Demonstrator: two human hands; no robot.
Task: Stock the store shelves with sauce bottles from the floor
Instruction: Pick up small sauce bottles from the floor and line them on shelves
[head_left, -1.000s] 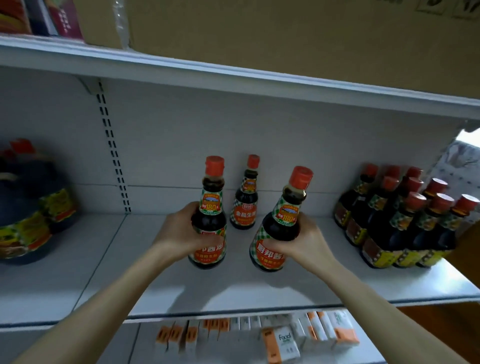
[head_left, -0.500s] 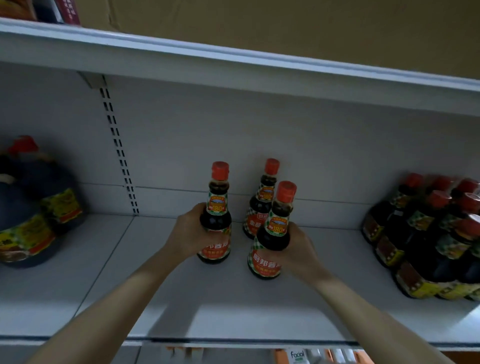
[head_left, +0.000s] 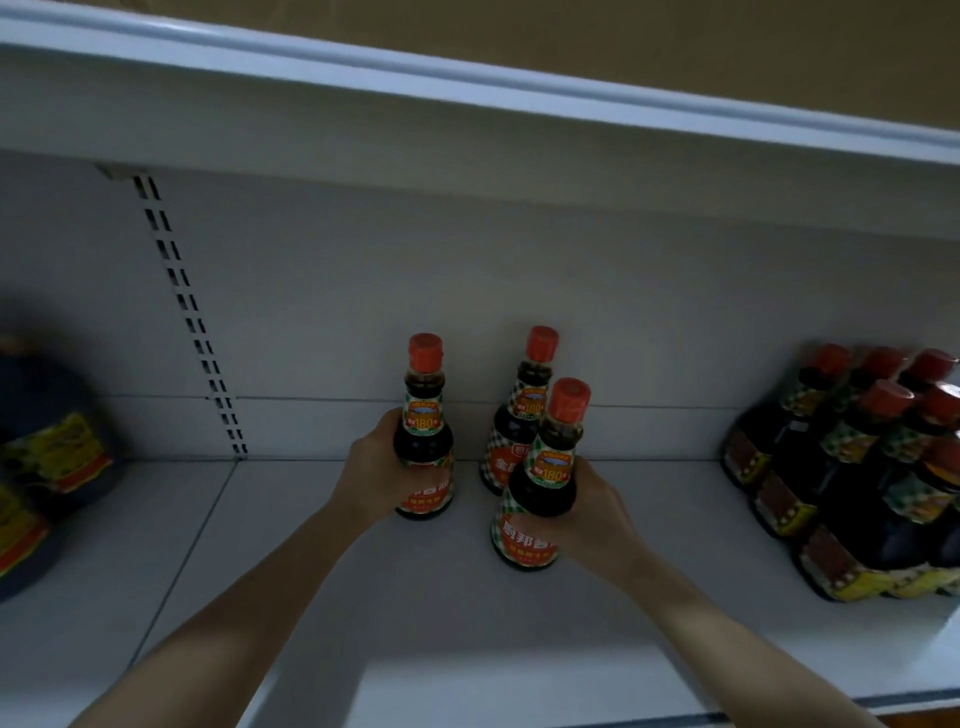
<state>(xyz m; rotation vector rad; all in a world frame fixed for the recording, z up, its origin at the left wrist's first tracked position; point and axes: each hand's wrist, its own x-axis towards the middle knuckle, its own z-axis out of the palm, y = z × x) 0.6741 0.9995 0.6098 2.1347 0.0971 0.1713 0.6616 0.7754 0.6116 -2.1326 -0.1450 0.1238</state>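
Three dark sauce bottles with red caps stand near the back of the white shelf (head_left: 322, 582). My left hand (head_left: 374, 473) grips the left bottle (head_left: 423, 431) around its belly; the bottle is upright and its base is on or just above the shelf board. My right hand (head_left: 592, 512) grips the right bottle (head_left: 540, 483), upright, slightly nearer to me. A third bottle (head_left: 519, 415) stands free behind them against the back wall.
A tight group of several same-style bottles (head_left: 852, 467) fills the shelf's right end. Large dark jugs (head_left: 47, 467) with yellow labels sit at the far left. An upper shelf (head_left: 467, 104) hangs overhead, with a slotted upright (head_left: 192, 317) at the back left.
Both hands have pushed their bottles further back onto the shelf and lower, toward the lone rear bottle. The right bottle went from tilted to upright. The view moved closer.
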